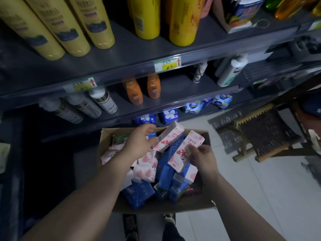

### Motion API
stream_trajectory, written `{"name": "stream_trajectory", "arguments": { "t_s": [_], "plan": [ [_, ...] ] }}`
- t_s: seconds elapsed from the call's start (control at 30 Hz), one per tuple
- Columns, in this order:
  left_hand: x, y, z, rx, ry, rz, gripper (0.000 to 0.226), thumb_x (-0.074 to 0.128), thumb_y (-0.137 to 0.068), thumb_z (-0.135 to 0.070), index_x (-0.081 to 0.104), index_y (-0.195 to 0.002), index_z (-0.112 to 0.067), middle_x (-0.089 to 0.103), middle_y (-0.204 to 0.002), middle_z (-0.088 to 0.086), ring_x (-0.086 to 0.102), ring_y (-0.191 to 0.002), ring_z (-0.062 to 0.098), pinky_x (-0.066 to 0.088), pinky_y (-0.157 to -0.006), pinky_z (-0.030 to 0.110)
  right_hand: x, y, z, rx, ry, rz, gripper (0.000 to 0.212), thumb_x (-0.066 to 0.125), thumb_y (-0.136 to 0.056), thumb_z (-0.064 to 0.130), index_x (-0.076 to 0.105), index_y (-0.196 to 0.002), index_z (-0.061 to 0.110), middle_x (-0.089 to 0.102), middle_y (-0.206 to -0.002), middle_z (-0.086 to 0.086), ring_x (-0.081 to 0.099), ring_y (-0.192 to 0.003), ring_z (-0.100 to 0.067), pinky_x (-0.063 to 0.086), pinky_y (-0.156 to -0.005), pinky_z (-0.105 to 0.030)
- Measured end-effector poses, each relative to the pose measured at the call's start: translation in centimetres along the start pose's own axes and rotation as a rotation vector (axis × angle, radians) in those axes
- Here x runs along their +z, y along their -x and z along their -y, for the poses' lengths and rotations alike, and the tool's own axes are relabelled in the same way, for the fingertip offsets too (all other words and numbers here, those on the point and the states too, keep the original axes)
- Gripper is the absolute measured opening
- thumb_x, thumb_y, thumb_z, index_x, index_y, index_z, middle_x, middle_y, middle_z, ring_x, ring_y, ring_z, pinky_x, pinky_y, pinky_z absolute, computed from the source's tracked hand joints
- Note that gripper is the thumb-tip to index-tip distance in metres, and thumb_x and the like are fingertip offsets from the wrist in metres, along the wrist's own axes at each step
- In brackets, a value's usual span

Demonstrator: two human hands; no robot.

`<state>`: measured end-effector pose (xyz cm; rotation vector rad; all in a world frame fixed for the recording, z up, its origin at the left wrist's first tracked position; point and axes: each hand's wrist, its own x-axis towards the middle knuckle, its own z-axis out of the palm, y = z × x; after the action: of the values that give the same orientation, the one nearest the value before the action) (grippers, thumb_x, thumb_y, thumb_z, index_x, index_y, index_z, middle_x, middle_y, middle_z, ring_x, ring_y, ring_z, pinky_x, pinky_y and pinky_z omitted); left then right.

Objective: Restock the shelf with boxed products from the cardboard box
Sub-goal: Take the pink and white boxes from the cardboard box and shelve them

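Observation:
An open cardboard box [107,136] stands on the floor below the shelves, filled with several pink-and-white and blue product boxes. My left hand [139,141] pinches one pink mushroom-print box [169,137] and holds it tilted above the pile. My right hand [202,156] grips a second pink mushroom-print box [184,152] by its right edge, also lifted above the contents. A blue box [137,193] lies at the near side of the carton.
Dark shelves [121,54] rise ahead: yellow bottles [73,23] on top, orange bottles [153,86] and white bottles [104,100] below, blue packets [168,115] on the lowest level. A wooden stool [260,133] stands on the tiled floor to the right. My feet are just behind the carton.

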<state>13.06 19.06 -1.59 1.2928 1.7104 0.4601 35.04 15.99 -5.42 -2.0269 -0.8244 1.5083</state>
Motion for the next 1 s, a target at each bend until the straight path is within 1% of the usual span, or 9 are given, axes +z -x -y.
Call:
{"name": "stream_trajectory", "arguments": {
  "t_s": [0.17, 0.23, 0.33, 0.47, 0.6, 0.7, 0.77, 0.9, 1.0],
  "plan": [
    [3.1, -4.3, -2.8, 0.082, -0.198, 0.111, 0.069, 0.07, -0.084, -0.014, 0.038, -0.144, -0.028, 0.044, -0.141, 0.004, 0.045, -0.127, 0.021, 0.038, -0.104, 0.031, -2.1, -0.6, 0.1, 0.011, -0.117, 0.004, 0.044, 0.065, -0.082, 0.039, 0.058, -0.108, 0.004, 0.072, -0.098, -0.013, 0.072, -0.084, -0.026, 0.059, -0.076, -0.046],
    [4.3, -5.4, -3.4, 0.099, -0.261, 0.172, 0.072, 0.069, -0.084, -0.013, 0.035, -0.145, -0.029, 0.046, -0.133, 0.004, 0.048, -0.119, 0.021, 0.038, -0.094, 0.023, -2.6, -0.8, 0.0, 0.011, -0.136, 0.011, 0.037, 0.063, -0.089, 0.033, 0.056, -0.11, 0.004, 0.072, -0.098, -0.012, 0.072, -0.085, -0.026, 0.059, -0.078, -0.047],
    [5.7, -6.4, -3.8, 0.127, -0.295, 0.185, 0.064, 0.069, -0.084, -0.008, 0.045, -0.141, -0.023, 0.05, -0.107, 0.005, 0.048, -0.09, 0.015, 0.035, -0.08, 0.017, -3.0, -1.0, 0.0, 0.01, -0.161, 0.034, 0.032, 0.058, -0.094, 0.03, 0.055, -0.112, 0.003, 0.072, -0.097, -0.012, 0.072, -0.085, -0.025, 0.058, -0.08, -0.048],
    [6.4, -6.7, -3.4, 0.105, -0.31, 0.103, 0.053, 0.071, -0.082, -0.009, 0.055, -0.131, -0.02, 0.055, -0.106, 0.001, 0.05, -0.086, 0.011, 0.036, -0.077, 0.017, -3.4, -0.9, 0.3, 0.009, -0.193, 0.033, 0.022, 0.055, -0.096, 0.026, 0.052, -0.108, 0.007, 0.072, -0.094, -0.011, 0.071, -0.082, -0.023, 0.058, -0.08, -0.046],
    [5.0, -5.8, -3.4, 0.067, -0.222, 0.022, 0.055, 0.077, -0.076, -0.008, 0.058, -0.128, -0.016, 0.057, -0.118, 0.005, 0.059, -0.095, 0.021, 0.045, -0.088, 0.026, -3.6, -0.4, 0.9, 0.021, -0.184, 0.061, 0.021, 0.052, -0.098, 0.028, 0.05, -0.108, 0.01, 0.071, -0.093, -0.009, 0.071, -0.081, -0.021, 0.058, -0.078, -0.046],
    [3.1, -4.6, -3.2, 0.013, -0.101, -0.077, 0.051, 0.077, -0.076, -0.009, 0.06, -0.123, -0.017, 0.053, -0.111, 0.0, 0.06, -0.092, 0.02, 0.048, -0.093, 0.034, -3.4, 0.1, 1.6, 0.028, -0.153, 0.094, 0.028, 0.05, -0.099, 0.032, 0.052, -0.111, 0.007, 0.072, -0.09, -0.008, 0.071, -0.078, -0.02, 0.058, -0.071, -0.041],
    [1.5, -3.3, -2.9, -0.01, 0.014, -0.117, 0.044, 0.076, -0.076, -0.01, 0.062, -0.117, -0.022, 0.061, -0.109, -0.001, 0.063, -0.092, 0.019, 0.051, -0.091, 0.039, -3.0, 0.7, 2.4, 0.02, -0.138, 0.111, 0.027, 0.047, -0.1, 0.034, 0.054, -0.11, 0.009, 0.071, -0.09, -0.008, 0.07, -0.075, -0.018, 0.054, -0.064, -0.033],
    [-1.8, 0.6, -2.4, -0.091, 0.211, -0.223, 0.026, 0.071, -0.081, -0.017, 0.062, -0.105, -0.025, 0.068, -0.1, -0.004, 0.066, -0.092, 0.016, 0.055, -0.082, 0.038, -2.3, 2.4, 4.8, -0.019, -0.115, 0.147, 0.021, 0.047, -0.098, 0.034, 0.056, -0.102, 0.015, 0.069, -0.097, -0.015, 0.068, -0.084, -0.027, 0.052, -0.068, -0.034],
    [-4.0, 4.2, -2.3, -0.131, 0.304, -0.334, 0.019, 0.068, -0.085, -0.021, 0.063, -0.103, -0.023, 0.068, -0.095, 0.001, 0.068, -0.086, 0.018, 0.055, -0.054, 0.025, -1.5, 4.3, 7.2, -0.024, -0.123, 0.275, 0.023, 0.056, -0.093, 0.024, 0.056, -0.114, 0.013, 0.069, -0.097, -0.009, 0.068, -0.084, -0.025, 0.051, -0.064, -0.032]
  ]
}}
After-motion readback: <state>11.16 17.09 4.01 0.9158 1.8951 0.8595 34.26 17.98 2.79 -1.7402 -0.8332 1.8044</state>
